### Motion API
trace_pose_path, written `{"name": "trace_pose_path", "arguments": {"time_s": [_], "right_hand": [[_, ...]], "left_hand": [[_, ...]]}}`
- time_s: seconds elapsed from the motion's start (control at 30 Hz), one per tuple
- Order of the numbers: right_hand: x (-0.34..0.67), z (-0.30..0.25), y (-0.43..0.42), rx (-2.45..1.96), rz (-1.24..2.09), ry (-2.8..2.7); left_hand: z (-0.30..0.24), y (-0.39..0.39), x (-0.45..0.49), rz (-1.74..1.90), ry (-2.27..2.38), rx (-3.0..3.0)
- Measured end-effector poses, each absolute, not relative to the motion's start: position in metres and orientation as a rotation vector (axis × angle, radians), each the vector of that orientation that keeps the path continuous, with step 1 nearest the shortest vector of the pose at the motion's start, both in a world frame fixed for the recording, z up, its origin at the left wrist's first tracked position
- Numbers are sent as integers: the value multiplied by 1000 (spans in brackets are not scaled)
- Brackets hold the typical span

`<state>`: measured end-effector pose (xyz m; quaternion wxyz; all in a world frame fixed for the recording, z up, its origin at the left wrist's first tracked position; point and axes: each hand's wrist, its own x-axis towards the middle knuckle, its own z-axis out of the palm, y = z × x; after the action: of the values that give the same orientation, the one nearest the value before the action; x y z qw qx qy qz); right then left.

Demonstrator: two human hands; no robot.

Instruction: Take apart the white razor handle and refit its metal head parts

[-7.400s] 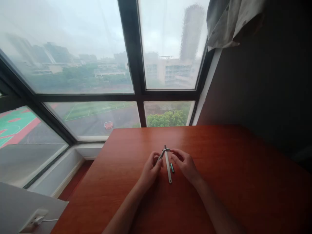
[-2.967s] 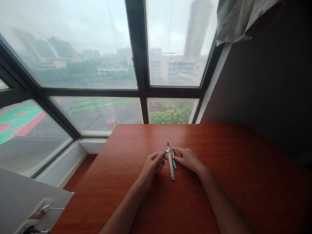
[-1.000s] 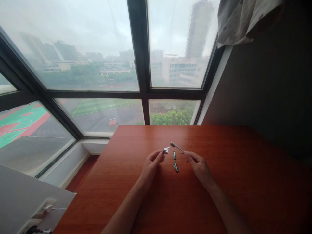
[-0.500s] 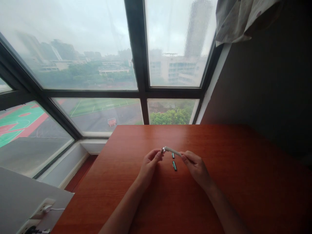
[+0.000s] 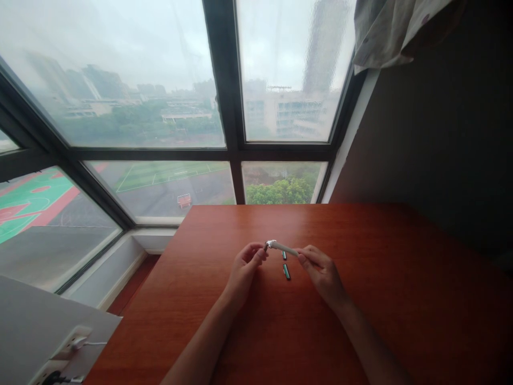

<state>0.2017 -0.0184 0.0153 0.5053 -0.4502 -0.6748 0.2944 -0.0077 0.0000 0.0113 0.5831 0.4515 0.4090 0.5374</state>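
My right hand (image 5: 324, 275) is closed around the lower end of a pale grey razor handle (image 5: 286, 248), which slants up to the left. At the handle's silvery head, my left hand (image 5: 245, 269) pinches a small dark razor cartridge (image 5: 266, 246) between thumb and fingers. The cartridge meets the head or lies right against it; whether it is locked on I cannot tell. Below the handle, two dark cartridges with greenish strips lie on the table: a nearer cartridge (image 5: 286, 271) and a farther cartridge (image 5: 284, 255), which the handle partly covers.
The reddish-brown wooden table (image 5: 224, 224) reaches to the window frame (image 5: 236, 155) at the back. A dark wall (image 5: 433, 149) stands on the right, with a cloth (image 5: 385, 37) hanging above. Wall sockets (image 5: 74, 342) with plugged-in cables sit at the lower left.
The razor handle has tilted slightly, its head turning a little between my hands. Both hands stay in nearly the same place, and the cartridges on the table have not moved.
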Motion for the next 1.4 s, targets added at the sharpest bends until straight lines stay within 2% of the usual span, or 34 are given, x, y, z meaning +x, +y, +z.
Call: {"name": "trace_pose_path", "arguments": {"time_s": [1.4], "right_hand": [[202,13,-17,-1174,595,-1617]], "left_hand": [[7,2,-3,1233,906,881]]}}
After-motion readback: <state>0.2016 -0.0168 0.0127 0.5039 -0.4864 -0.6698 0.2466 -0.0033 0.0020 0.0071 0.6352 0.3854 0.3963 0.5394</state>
